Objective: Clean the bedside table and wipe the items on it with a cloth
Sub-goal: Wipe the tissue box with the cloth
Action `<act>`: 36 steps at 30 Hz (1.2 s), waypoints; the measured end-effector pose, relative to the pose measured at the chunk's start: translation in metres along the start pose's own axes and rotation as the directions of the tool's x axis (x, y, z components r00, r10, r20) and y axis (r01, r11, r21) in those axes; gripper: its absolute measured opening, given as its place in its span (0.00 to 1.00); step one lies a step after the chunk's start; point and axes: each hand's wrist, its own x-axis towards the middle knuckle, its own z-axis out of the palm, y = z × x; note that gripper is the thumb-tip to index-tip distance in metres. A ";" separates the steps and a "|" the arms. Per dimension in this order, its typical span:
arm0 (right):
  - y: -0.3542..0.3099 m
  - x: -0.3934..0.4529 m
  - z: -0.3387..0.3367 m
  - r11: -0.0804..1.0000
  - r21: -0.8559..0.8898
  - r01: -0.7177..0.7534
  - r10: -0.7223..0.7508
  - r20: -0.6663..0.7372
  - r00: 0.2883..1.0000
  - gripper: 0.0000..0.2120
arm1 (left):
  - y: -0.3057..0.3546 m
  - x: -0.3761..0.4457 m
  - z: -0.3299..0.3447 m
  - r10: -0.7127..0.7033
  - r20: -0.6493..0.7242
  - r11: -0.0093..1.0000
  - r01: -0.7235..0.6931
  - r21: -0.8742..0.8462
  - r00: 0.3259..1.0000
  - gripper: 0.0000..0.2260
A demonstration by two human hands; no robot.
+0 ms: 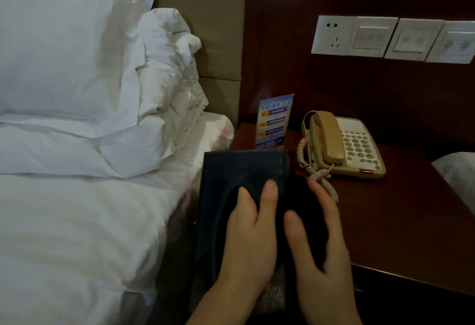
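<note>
A dark tissue box [231,170] is held over the left front corner of the dark red bedside table [401,216]. My left hand [246,242] grips it, with fingers in its oval slot and the thumb on top near the right edge. My right hand [323,260] cups a black cloth [305,204] against the box's right side, thumb on one side and fingers on the other. A beige corded telephone [344,144] sits at the back of the table, its coiled cord trailing toward my right fingers. A blue info card [273,121] stands upright behind the box.
The bed with white duvet [77,222] and pillows [64,54] lies close on the left. White wall sockets and switches [385,38] are mounted on the dark wood panel above the table. More white bedding [457,175] shows at the right edge.
</note>
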 end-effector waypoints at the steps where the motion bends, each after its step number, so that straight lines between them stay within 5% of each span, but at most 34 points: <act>1: 0.005 -0.007 0.003 1.000 -0.024 -0.012 0.012 0.020 1.000 0.23 | -0.001 0.002 -0.003 0.008 -0.022 1.000 -0.008 0.001 1.000 0.12; 7: 0.007 0.012 -0.003 0.996 -0.064 0.061 -0.064 -0.042 0.997 0.15 | 0.004 -0.004 0.002 0.034 0.019 0.999 -0.033 -0.035 0.999 0.08; 12: 0.002 0.039 -0.016 0.998 0.041 -0.051 0.054 -0.080 0.995 0.18 | 0.005 -0.015 0.012 0.000 0.125 0.996 0.012 -0.092 0.992 0.09; 17: 0.006 0.003 -0.002 0.981 -0.039 -0.188 0.190 0.057 0.980 0.24 | 0.006 -0.003 0.002 0.074 -0.175 0.987 -0.097 -0.124 0.982 0.11; 19: 0.008 -0.003 -0.003 0.976 -0.093 -0.198 0.205 0.075 0.976 0.28 | 0.008 0.000 -0.001 0.068 -0.193 0.985 -0.097 -0.145 0.979 0.12; 28: -0.007 0.045 -0.026 0.995 -0.045 -0.094 0.092 -0.041 0.995 0.28 | 0.005 -0.013 0.013 -0.108 0.188 0.975 0.141 -0.172 0.976 0.12; 36: 0.008 0.004 -0.006 0.952 -0.183 -0.244 0.274 0.159 0.948 0.29 | 0.005 0.002 -0.005 0.017 -0.155 0.989 -0.039 -0.142 0.988 0.11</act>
